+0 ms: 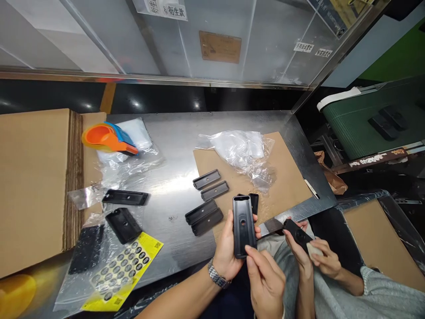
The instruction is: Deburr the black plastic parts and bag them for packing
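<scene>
At shiny metal table (175, 186), hollow oblong tray (244, 235), in left fingers (229, 228)

Left hand (229, 256): most fingers hidden behind the black tray (244, 226); tray's underside not visible. Right hand (268, 277): its arm cut off at bottom edge. Behind tray, right of centre: dark pieces (254, 204) largely covered, form unclear. Lower left: print on round stickers (138, 267) too small to read. Cardboard stack (33, 186): cut by left edge. Co-worker (381, 294), lower right: cut by bottom and right edges. Green belt (355, 119): runs past right edge, black parts (385, 126) on it blurred
</scene>
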`<action>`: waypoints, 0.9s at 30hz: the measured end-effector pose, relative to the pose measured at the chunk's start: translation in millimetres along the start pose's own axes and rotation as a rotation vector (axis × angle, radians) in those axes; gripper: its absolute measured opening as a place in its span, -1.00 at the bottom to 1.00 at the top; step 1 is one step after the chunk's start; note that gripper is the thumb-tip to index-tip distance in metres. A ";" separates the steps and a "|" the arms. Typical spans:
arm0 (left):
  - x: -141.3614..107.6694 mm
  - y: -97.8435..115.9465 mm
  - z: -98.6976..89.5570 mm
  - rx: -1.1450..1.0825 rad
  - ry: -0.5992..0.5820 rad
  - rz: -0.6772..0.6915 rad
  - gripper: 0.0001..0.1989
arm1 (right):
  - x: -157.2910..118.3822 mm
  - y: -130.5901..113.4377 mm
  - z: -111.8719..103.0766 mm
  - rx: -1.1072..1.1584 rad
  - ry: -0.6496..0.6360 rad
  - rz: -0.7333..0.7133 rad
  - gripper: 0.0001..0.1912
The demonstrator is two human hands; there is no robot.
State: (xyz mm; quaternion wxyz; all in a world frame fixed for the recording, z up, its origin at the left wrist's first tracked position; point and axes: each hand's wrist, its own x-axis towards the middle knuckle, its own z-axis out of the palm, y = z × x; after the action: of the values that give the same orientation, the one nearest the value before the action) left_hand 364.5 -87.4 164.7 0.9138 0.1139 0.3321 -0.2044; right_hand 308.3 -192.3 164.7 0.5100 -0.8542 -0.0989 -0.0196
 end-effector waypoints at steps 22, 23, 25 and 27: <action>1.5 -4.6 -24.9 0.294 -0.268 0.173 -0.55 | 35.8 -1.4 -15.7 -0.130 0.248 -0.050 -0.79; 2.2 -5.0 -26.8 0.300 -0.281 0.175 -0.56 | 37.2 -3.8 -16.8 -0.108 0.252 -0.036 -0.78; 3.1 -5.8 -30.1 0.314 -0.310 0.149 -0.56 | 40.8 -7.5 -19.6 -0.066 0.242 -0.013 -0.77; 2.9 -6.1 -32.0 0.334 -0.334 0.103 -0.53 | 46.0 -10.4 -22.6 -0.030 0.214 -0.005 -0.74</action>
State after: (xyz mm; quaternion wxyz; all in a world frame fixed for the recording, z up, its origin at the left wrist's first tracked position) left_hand 345.9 -82.7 138.2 0.9337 0.2448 0.1318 -0.2255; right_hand 352.9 -200.5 190.7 0.5048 -0.8545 -0.0456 -0.1136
